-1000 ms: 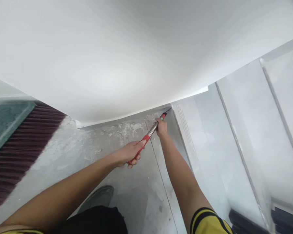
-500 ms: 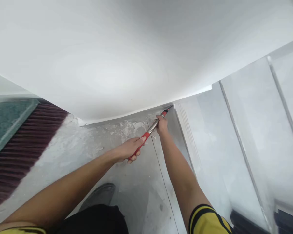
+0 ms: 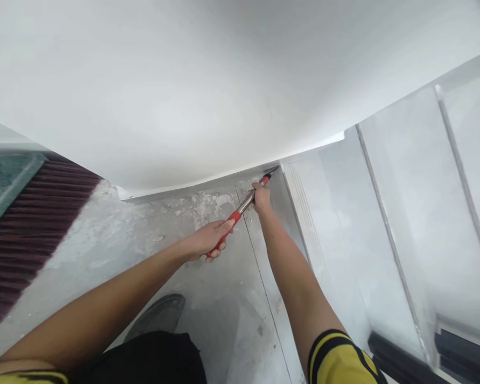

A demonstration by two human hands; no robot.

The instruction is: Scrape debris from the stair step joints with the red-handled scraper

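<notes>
A grey concrete floor [image 3: 104, 240] runs under a smooth white wall [image 3: 184, 90] that fills the upper part of the view. Where the floor meets the foot of the wall, patches of white plaster dust and flakes [image 3: 208, 202] lie scattered, thickest near the corner. On the right, a pale glossy panel with thin upright metal strips [image 3: 384, 224] stands at an angle to the wall, forming the corner. At the far left, a blurred dark red ribbed mat with a green edge [image 3: 28, 224] lies on the floor. A grey shoe [image 3: 160, 314] shows on the floor below the arms, above a black trouser leg.

The left hand [image 3: 206, 240] is closed around the red grip end of a long scraper with a red handle and a silver metal shaft [image 3: 240, 209], thumb laid along the top of the grip. The right hand [image 3: 261, 197] is wrapped shut around the same tool farther along, near its red-collared head. The scraper slants up and to the right from the left hand, and its dark tip sits in the corner where floor, wall and panel meet. The right arm wears a yellow sleeve with black bands [image 3: 340, 357].
</notes>
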